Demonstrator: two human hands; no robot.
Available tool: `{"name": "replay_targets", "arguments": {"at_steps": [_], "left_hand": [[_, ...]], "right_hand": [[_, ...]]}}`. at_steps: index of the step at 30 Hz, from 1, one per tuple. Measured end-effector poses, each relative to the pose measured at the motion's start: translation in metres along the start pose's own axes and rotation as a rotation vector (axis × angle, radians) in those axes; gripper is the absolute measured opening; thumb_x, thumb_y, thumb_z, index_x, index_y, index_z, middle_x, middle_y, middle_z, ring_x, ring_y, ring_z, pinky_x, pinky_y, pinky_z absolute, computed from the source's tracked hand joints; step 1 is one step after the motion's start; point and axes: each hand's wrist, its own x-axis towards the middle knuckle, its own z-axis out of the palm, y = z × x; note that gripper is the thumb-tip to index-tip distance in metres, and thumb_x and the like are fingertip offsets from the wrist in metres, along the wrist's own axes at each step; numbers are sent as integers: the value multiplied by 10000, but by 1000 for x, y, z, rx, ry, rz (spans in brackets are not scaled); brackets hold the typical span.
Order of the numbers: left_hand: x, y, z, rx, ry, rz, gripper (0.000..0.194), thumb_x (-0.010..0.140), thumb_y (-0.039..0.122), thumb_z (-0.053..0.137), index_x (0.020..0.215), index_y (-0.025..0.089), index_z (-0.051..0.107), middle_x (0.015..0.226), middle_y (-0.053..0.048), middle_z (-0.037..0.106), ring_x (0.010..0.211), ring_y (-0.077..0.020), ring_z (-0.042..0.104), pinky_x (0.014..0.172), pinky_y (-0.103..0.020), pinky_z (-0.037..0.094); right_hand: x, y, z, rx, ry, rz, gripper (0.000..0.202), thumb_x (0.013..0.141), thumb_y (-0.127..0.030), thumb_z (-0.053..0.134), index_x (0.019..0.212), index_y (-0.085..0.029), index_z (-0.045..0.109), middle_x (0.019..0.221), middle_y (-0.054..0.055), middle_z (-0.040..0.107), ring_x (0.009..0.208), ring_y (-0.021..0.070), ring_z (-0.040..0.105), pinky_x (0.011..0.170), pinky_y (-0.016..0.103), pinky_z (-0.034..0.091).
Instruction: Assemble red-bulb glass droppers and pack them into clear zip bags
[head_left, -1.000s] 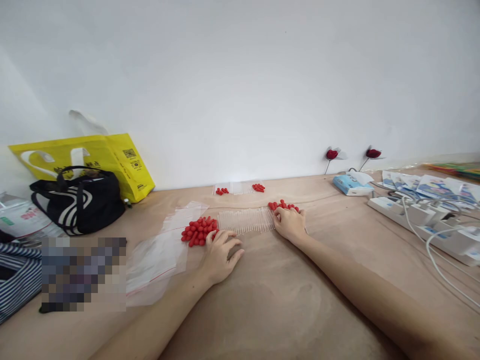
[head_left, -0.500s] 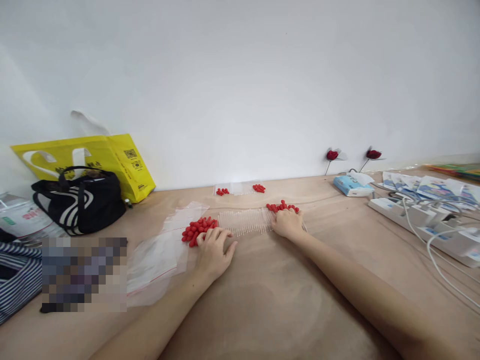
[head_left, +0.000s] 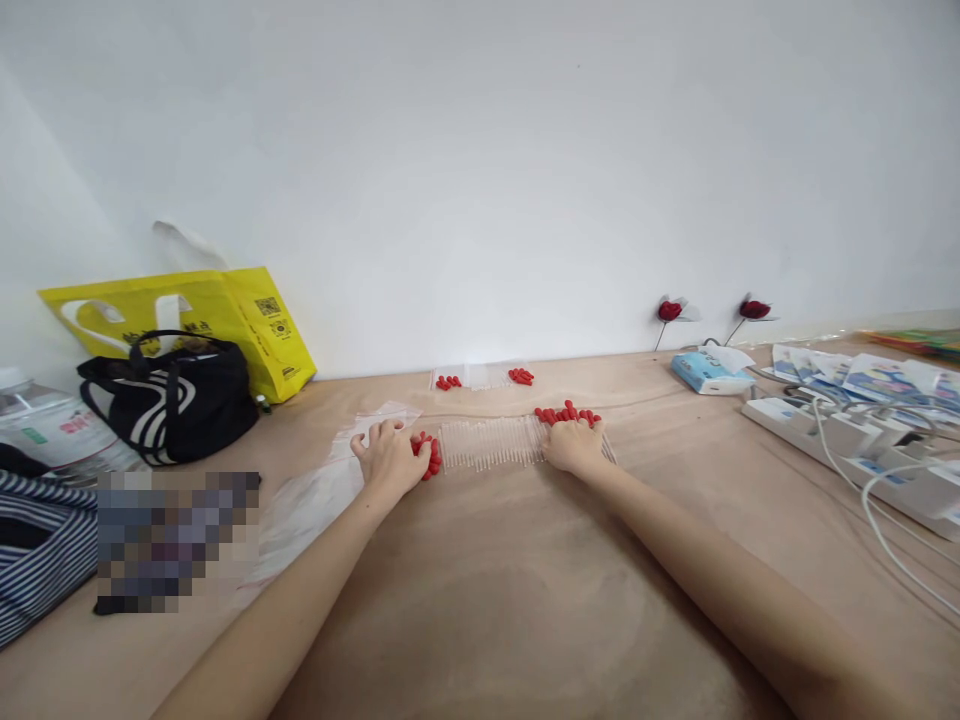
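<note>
My left hand (head_left: 390,458) is arched over a pile of small, rounded red pieces (head_left: 431,456), thumb and fingers apart. The hand covers much of this pile. Beneath it and to its left is a clear plastic bag (head_left: 311,505) with a red line. Rows of thin, pale sticks (head_left: 491,445) lie close together between my hands. At their right end, my right hand (head_left: 576,447) has its fingers curled down against a second cluster of red pieces (head_left: 566,412). Its fingertips are hidden, so I cannot make out what they hold.
Near the wall lies a small clear bag (head_left: 484,376) with red pieces at both ends. A yellow bag (head_left: 281,345) and a black bag (head_left: 214,400) stand left. Tissues (head_left: 709,372), a power strip (head_left: 847,460) with cables and two red flowers (head_left: 670,311) are right.
My left hand has moved left and slightly back over the red pile, now hiding more of it, with its fingers spread wider. My right hand stays at its cluster. The view has shifted slightly.
</note>
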Motion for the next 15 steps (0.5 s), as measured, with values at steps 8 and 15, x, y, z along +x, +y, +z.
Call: {"name": "replay_targets", "arguments": {"at_steps": [8, 15], "left_hand": [[5, 14, -2, 94, -106, -89, 224, 674, 314, 490, 679, 186, 673, 955, -128, 576, 945, -299, 439, 857, -498, 226], [5, 16, -9, -16, 40, -96, 167, 677, 279, 518, 660, 194, 661, 1045, -125, 546, 1028, -306, 417, 864, -518, 231]], "right_hand": [[-12, 1, -9, -5, 33, -66, 329, 810, -266, 370, 935, -85, 615, 1043, 187, 567, 1003, 305, 452, 825, 424, 235], [-42, 5, -15, 36, 77, -518, 243, 839, -281, 400, 844, -122, 584, 955, 133, 581, 945, 254, 446, 763, 353, 265]]}}
